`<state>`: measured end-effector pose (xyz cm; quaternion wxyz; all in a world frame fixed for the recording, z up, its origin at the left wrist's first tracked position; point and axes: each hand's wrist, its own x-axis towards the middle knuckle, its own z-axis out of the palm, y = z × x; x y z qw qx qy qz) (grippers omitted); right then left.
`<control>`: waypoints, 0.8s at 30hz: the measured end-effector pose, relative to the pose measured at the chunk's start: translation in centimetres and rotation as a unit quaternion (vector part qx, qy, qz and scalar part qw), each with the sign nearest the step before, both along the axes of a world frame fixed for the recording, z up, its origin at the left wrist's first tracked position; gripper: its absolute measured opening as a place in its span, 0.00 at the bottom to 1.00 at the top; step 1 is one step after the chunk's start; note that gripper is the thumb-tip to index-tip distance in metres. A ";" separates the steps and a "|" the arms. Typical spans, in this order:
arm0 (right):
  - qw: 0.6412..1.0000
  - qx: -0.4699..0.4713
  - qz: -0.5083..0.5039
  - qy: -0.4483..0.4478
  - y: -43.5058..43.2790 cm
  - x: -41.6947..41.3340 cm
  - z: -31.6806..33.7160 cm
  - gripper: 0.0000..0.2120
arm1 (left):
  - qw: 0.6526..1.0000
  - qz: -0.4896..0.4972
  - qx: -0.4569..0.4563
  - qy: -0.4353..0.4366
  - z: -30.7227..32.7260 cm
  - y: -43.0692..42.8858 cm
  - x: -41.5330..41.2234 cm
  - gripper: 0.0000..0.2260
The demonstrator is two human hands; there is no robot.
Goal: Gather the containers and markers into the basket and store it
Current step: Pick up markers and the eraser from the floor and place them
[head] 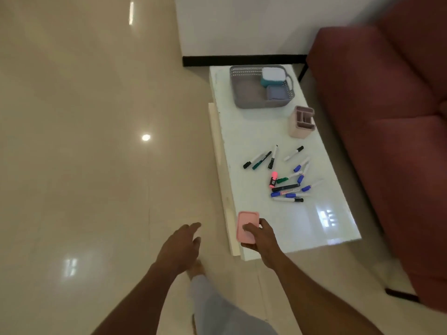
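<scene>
My right hand (260, 238) grips a flat pink container (246, 224) at the near left corner of the white table (254, 131). To its left, off the table and over the floor, my left hand (181, 247) has its fingers spread and holds nothing. At the far end stands a grey basket (244, 93) with a teal container with a white lid (272, 76) and a purple container (278, 93) inside. A pink pen holder (302, 122) stands just in front of the basket. Several markers (285, 175) lie scattered in the table's middle.
A dark red sofa (387, 141) runs along the table's right side. A white wall with a black skirting (242, 60) stands behind the table. Glossy beige floor (96, 141) spreads to the left. My leg and bare foot (198, 274) show below my hands.
</scene>
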<state>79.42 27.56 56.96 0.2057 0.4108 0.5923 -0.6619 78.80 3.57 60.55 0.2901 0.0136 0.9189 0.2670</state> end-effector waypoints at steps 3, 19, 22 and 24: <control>0.994 -0.049 -0.098 0.024 -3.0 -3.6 0.7 0.14 | 0.999 -0.033 0.015 0.000 1.8 -0.6 -6.4 0.21; 0.987 -0.063 -0.087 0.122 -15.0 -32.3 6.8 0.20 | 0.983 -0.078 0.140 -0.091 8.4 -4.4 -42.0 0.24; 0.984 -0.048 -0.113 0.132 -13.9 -36.7 7.6 0.22 | 0.963 -0.156 0.170 -0.142 8.8 -3.3 -49.1 0.17; 0.970 -0.051 -0.193 0.141 -13.1 -39.2 8.1 0.25 | 0.950 -0.163 0.191 -0.185 9.2 -2.2 -53.3 0.15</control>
